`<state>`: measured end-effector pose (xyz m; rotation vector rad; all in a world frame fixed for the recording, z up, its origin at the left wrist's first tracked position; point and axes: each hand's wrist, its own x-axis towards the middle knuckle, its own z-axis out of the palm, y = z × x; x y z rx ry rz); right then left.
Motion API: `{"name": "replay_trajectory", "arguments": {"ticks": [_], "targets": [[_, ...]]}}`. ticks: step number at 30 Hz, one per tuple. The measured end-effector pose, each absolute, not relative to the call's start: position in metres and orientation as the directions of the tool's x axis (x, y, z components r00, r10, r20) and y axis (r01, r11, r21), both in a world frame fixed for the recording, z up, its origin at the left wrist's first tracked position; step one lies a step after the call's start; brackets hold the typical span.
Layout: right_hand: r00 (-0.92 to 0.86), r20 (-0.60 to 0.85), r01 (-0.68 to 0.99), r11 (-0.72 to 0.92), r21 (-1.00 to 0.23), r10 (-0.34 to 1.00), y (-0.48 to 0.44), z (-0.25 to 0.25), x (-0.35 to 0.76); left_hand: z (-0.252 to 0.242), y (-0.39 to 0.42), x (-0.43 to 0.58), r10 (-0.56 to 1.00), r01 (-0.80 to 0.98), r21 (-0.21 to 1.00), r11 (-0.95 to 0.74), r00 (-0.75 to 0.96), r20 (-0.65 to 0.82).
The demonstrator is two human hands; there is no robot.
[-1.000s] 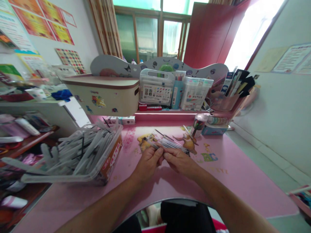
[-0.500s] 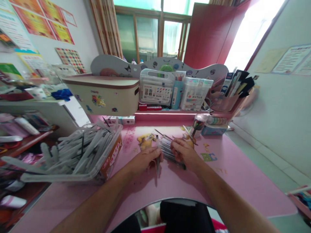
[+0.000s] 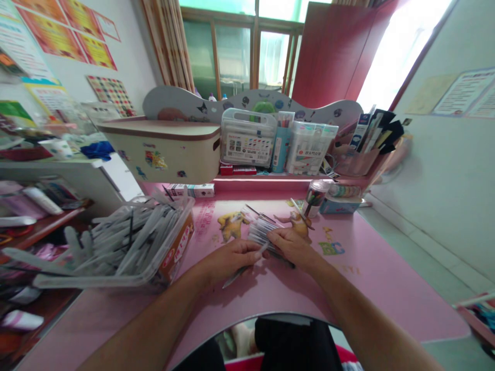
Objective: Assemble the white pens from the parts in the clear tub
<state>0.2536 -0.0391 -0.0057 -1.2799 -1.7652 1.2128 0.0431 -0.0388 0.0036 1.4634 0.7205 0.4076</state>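
My left hand (image 3: 238, 255), fingers closed, grips a slim grey pen (image 3: 232, 279) whose tapered end points down and left. A whitish tip (image 3: 264, 248) shows between both hands; whether it belongs to the same pen I cannot tell. My right hand (image 3: 288, 245) is closed, its fingertips close by that tip and over the near side of a bundle of slim pens (image 3: 260, 230) lying on the pink desk (image 3: 371, 293). What its fingers hold is hidden.
On the left stands a clear plastic bin (image 3: 96, 282) full of translucent sticks. A round jar of pens (image 3: 316, 196) and a blue box (image 3: 340, 206) are at the back right. Marker cases (image 3: 247, 141) and a cream storage box (image 3: 166, 159) line the shelf.
The pen in my left hand has swung from upright to slanting down-left. My right hand has moved slightly left, closer to my left hand.
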Motion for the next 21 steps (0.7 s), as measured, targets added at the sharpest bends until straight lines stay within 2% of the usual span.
{"name": "replay_trajectory", "arguments": {"ticks": [4, 9, 11, 17, 19, 21], "targets": [[-0.358, -0.053, 0.286, 0.055, -0.957, 0.932, -0.04, -0.007, 0.254, 0.003, -0.04, 0.043, 0.655, 0.176, 0.976, 0.132, 0.723, -0.219], [-0.39, -0.118, 0.028, -0.117, -0.993, 0.913, -0.042, -0.004, 0.251, 0.002, -0.04, 0.042, 0.649, 0.141, 0.974, 0.177, 0.727, -0.224], [-0.378, -0.137, -0.017, -0.155, -0.988, 0.915, -0.043, -0.002, 0.25, 0.002, -0.04, 0.043, 0.646, 0.126, 0.975, 0.185, 0.732, -0.217], [-0.376, -0.075, 0.219, 0.009, -0.976, 0.924, -0.044, -0.001, 0.249, 0.003, -0.04, 0.043, 0.65, 0.117, 0.976, 0.183, 0.73, -0.21], [-0.378, -0.081, 0.196, -0.005, -0.98, 0.922, -0.045, 0.001, 0.249, 0.001, -0.039, 0.043, 0.648, 0.118, 0.974, 0.191, 0.731, -0.216], [-0.369, -0.077, 0.102, -0.042, -0.994, 0.926, -0.047, 0.003, 0.249, -0.001, -0.038, 0.042, 0.638, 0.115, 0.974, 0.197, 0.739, -0.217]]}}
